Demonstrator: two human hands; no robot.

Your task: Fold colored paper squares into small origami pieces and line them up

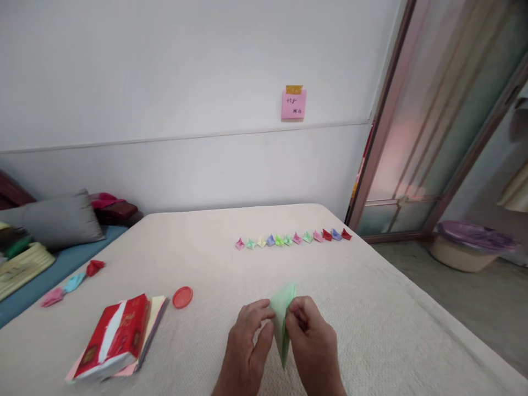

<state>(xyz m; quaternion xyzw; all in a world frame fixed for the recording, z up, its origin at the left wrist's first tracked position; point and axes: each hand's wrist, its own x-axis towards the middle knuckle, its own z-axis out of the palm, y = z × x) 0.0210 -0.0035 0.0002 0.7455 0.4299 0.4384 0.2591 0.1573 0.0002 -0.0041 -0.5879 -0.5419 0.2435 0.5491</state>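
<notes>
A folded sheet of light green paper (282, 308) stands upright between my hands, low in the middle of the head view. Its top tapers to a point and its lower end narrows to a tip near the tabletop. My left hand (249, 338) rests its fingertips and thumb against the paper's left side. On the right, the curled fingers and thumb of my right hand (310, 335) pinch the paper's edge. The fold's inner layers are partly hidden by my fingers.
A row of small folded paper pieces (287, 240) runs along the table's (198, 247) far side. Left lie a red tissue pack (113, 335) on coloured paper sheets (154, 319), a red round lid (182, 297) and more folded papers (74, 282). A covered tub (466, 250) stands at right.
</notes>
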